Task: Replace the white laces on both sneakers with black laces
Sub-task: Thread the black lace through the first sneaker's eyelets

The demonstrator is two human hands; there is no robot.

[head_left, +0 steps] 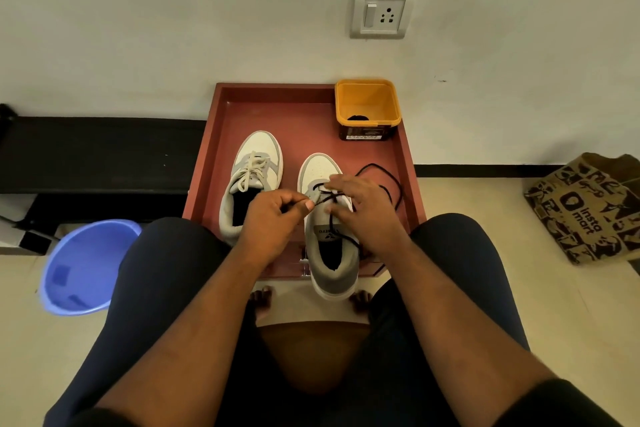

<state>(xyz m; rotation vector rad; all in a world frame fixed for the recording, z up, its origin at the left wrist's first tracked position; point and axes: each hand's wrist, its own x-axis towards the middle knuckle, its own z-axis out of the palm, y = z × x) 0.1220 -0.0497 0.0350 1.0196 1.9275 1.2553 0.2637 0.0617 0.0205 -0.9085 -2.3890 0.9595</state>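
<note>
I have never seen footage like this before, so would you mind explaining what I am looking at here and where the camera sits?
There is no machine here: a seated person wears one camera on the head, looking down past their knees. On the floor lies a red tray holding two sneakers and an orange tub. The left sneaker still carries its white laces. The right sneaker is being threaded with a black lace, whose loose end trails over the tray. The left hand pinches one lace end in a closed grip; the right hand rests on the shoe, its fingers at the eyelets. A blue basin and a paper bag sit aside.
</note>
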